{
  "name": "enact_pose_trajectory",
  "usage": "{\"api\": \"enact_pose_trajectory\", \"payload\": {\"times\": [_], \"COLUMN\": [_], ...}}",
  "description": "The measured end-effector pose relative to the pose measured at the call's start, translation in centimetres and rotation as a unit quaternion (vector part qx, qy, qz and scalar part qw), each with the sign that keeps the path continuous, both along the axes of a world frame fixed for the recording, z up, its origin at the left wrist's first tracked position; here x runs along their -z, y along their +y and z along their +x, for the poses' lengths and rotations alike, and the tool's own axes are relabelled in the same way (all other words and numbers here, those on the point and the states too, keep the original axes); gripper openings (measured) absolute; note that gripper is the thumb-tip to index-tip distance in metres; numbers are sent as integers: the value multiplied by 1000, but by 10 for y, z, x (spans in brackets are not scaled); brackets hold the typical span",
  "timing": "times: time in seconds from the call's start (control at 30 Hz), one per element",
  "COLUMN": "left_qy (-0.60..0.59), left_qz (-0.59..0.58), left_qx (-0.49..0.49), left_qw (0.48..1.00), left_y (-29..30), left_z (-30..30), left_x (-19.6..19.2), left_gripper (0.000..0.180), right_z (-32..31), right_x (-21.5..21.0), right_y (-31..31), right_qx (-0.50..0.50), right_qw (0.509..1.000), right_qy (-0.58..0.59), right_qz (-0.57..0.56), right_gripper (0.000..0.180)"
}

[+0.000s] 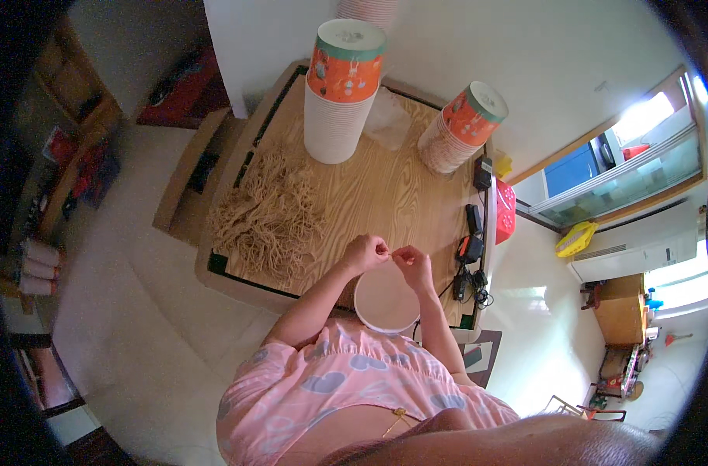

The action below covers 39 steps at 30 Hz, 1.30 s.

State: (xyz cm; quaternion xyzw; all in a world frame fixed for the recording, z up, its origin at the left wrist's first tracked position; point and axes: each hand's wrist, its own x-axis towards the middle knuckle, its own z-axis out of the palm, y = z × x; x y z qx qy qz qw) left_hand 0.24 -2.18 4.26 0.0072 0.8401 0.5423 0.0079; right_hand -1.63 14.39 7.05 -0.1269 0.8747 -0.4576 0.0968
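A thin string point(390, 252) is pinched between both hands above a white paper bowl point(386, 301) at the near edge of the wooden counter point(385, 194). The left hand point(366, 253) and right hand point(413, 266) each have their grip closed on it, fingertips nearly meeting. A heap of tan strings point(270, 220) lies to the left. Beyond stand two stacks of white cups, the tall stack point(340, 93) and the leaning stack point(459, 128), each topped with an orange band edged green.

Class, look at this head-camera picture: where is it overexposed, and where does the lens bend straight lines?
Head view: the window at upper right is blown out white, with glare on the floor below; the table edges curve toward the rim, and the corners fall black; both hands, left and right, stay reasonably sharp.
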Motion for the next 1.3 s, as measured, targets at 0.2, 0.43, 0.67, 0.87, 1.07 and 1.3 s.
{"api": "enact_pose_trajectory", "payload": {"times": [0.2, 0.43, 0.67, 0.87, 1.07, 1.3], "left_qy": [-16, 13, 8, 5, 143, 33], "left_qz": [-128, 10, 144, 94, -90, -5], "left_qx": [-15, -21, -35, -70, -116, -46], "left_qw": [992, 1000, 989, 993, 979, 998], "left_y": [6, 3, 1, 9, 18, 8], "left_z": [2, -7, -11, -11, -13, -24], "left_x": [-20, -3, 10, -3, -11, 2], "left_gripper": [18, 16, 19, 15, 10, 14], "right_z": [-5, -13, -13, -9, -9, -31], "right_x": [7, -5, -10, -8, -2, 5], "right_y": [1, -3, -3, -6, -11, 1], "right_qx": [-5, -43, -6, -7, 2, -1], "right_qw": [1000, 999, 1000, 999, 996, 952], "right_qy": [-7, -11, -3, 29, 93, -261], "right_qz": [-11, -15, -14, -22, 12, -157], "right_gripper": [6, 7, 12, 11, 12, 15]}}
